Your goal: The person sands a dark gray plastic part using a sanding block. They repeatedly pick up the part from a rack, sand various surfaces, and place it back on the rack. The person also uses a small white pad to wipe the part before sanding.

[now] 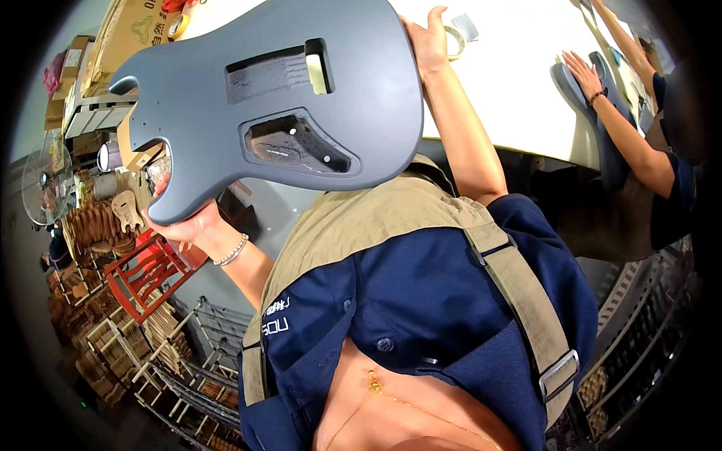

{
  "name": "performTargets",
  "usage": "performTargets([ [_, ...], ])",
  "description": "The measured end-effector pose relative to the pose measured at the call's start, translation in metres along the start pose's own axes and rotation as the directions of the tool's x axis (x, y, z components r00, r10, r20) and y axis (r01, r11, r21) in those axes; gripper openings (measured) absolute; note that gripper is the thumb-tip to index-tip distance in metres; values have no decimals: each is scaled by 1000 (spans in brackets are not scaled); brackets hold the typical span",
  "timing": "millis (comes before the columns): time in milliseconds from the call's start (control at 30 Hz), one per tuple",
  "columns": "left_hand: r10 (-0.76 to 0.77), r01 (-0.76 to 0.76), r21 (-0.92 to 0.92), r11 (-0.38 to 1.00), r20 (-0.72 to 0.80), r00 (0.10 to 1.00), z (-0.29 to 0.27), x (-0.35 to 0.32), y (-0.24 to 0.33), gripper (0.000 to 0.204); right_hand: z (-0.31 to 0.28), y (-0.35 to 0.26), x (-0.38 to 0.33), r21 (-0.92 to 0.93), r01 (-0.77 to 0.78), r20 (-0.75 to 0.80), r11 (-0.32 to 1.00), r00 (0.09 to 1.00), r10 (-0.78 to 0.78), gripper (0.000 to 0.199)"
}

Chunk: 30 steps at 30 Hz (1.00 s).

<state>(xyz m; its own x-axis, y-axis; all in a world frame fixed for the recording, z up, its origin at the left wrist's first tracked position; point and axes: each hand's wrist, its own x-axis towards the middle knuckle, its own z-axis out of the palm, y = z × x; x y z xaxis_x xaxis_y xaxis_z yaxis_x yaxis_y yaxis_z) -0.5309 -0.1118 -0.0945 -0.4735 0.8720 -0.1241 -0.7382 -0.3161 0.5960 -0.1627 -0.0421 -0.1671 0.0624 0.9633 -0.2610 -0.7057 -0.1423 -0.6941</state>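
Observation:
I hold a matte blue-grey electric guitar body up in front of me with both hands. It faces me with its routed cavities showing: a rectangular pocket near the top and a shaped cavity below it. My left hand, a beaded bracelet on its wrist, grips the lower horn from beneath. At the body's rounded upper right edge, my right hand holds on with fingers curled over it. Behind the guitar body lies a white worktable.
A roll of tape lies on the table by my right hand. At the right, a co-worker's hand presses on another grey guitar body. Left stand cardboard boxes, a fan, a red rack and unfinished wooden guitar bodies.

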Motion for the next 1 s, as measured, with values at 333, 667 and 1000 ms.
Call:
performTargets([
  [333, -49, 45, 30, 999, 193, 980, 10, -12, -14, 39, -34, -19, -32, -33, 168, -55, 985, 984, -170, 109],
  [667, -230, 241, 15, 970, 355, 906, 22, -43, -27, 38, -90, -16, -60, 28, 315, -206, 949, 930, -303, 97],
  [1000, -318, 261, 190, 946, 407, 856, 23, -33, -17, 59, -108, 32, -152, 202, 485, -403, 851, 833, -379, 102],
])
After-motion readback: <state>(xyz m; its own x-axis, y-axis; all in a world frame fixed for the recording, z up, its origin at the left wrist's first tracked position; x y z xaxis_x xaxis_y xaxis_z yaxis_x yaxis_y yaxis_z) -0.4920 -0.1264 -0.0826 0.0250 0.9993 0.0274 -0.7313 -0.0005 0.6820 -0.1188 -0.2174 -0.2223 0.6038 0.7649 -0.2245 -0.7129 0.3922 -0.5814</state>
